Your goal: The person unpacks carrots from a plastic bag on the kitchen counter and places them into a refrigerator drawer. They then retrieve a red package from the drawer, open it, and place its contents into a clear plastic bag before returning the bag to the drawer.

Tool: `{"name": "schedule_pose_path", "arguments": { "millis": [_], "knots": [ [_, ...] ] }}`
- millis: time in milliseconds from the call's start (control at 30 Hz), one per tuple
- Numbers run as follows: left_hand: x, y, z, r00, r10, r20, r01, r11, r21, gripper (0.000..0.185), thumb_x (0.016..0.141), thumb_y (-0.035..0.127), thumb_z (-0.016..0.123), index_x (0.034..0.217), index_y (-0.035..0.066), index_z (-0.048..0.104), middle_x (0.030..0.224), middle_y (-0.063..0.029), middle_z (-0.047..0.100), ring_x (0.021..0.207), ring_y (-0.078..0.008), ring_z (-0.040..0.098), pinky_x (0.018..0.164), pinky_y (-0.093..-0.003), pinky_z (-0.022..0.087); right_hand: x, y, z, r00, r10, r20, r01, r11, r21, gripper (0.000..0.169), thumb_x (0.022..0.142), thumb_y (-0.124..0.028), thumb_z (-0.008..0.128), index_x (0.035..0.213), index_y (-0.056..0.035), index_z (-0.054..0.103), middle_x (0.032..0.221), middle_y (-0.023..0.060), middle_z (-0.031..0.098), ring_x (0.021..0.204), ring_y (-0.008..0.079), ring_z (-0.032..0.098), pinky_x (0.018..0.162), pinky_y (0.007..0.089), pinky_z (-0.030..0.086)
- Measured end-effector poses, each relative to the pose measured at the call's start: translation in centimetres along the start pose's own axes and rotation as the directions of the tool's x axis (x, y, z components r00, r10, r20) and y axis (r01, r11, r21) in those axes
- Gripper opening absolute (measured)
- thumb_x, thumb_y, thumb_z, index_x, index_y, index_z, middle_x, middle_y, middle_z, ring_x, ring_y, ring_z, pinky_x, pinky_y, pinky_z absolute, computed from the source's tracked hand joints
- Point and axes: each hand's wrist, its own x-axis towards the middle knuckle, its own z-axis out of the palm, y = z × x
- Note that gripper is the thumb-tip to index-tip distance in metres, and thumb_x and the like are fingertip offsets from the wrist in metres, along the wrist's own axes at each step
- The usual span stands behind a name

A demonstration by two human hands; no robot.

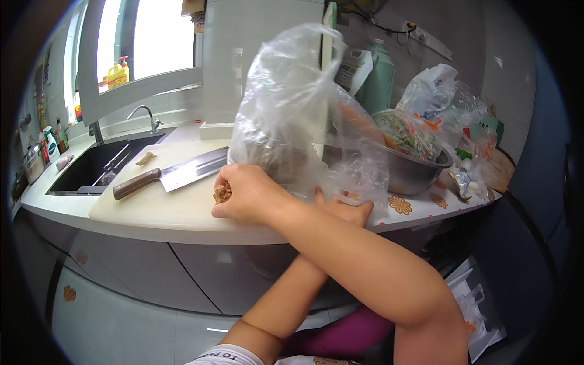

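My arms cross over the counter's front edge. My right hand [246, 194], at the left, is closed around a brown, crumbly lump [222, 193] above the white cutting board [150, 212]. My left hand [346, 207], at the right, rests against the lower edge of a clear plastic bag [287, 100]; film partly covers its fingers, so its grip is unclear. The bag stands puffed up, with something brownish inside its lower part. A cleaver [171, 173] with a wooden handle lies on the board, its blade tip near the bag. Behind the handle is a small pale piece [146, 158], perhaps ginger.
A metal basin [410, 175] with bagged food stands at the right, near crumpled plastic bags [438, 91] and a green jug [378, 77]. At the left are a black sink [68, 182], a faucet [148, 116] and a spray bottle [51, 145]. Cabinets run below the counter.
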Motion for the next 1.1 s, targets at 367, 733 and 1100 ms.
{"name": "schedule_pose_path", "arguments": {
  "millis": [367,733,1100],
  "knots": [
    [-0.9,0.4,1.1,0.977,-0.069,-0.203,0.067,0.998,-0.019,0.029,0.073,0.013,0.059,0.102,0.010,0.060,0.102,-0.0111,0.058,0.103,-0.0344,0.051,0.094,-0.0700,0.027,-2.1,0.1,0.4,0.901,-0.362,-0.241,0.287,0.911,-0.296,0.029,0.076,0.001,0.064,0.104,-0.0040,0.061,0.118,0.0161,0.053,0.099,0.0339,0.059,0.085,0.0383,0.048],
    [-1.7,12.5,11.1,0.751,0.043,-0.659,-0.384,0.840,-0.383,0.069,0.075,0.012,0.061,0.137,0.001,0.032,0.140,-0.0293,0.032,0.135,-0.0491,0.018,0.110,-0.0528,-0.003,-21.9,7.3,-16.1,0.502,-0.608,-0.615,0.182,0.769,-0.612,0.020,0.071,0.001,0.063,0.089,-0.0055,0.062,0.084,0.0113,0.060,0.074,0.0278,0.061,0.061,0.0342,0.051],
    [1.6,35.3,31.9,0.649,0.747,-0.143,-0.383,0.158,-0.910,0.021,0.075,0.003,0.064,0.095,-0.001,0.063,0.100,-0.0163,0.063,0.099,-0.0344,0.058,0.088,-0.0399,0.045,-66.8,28.0,-17.5,-0.024,0.575,-0.817,-0.829,0.445,0.338,0.020,0.079,-0.009,0.061,0.099,-0.0048,0.065,0.089,0.0109,0.066,0.081,0.0215,0.064,0.071,0.0317,0.050]
  ]
}}
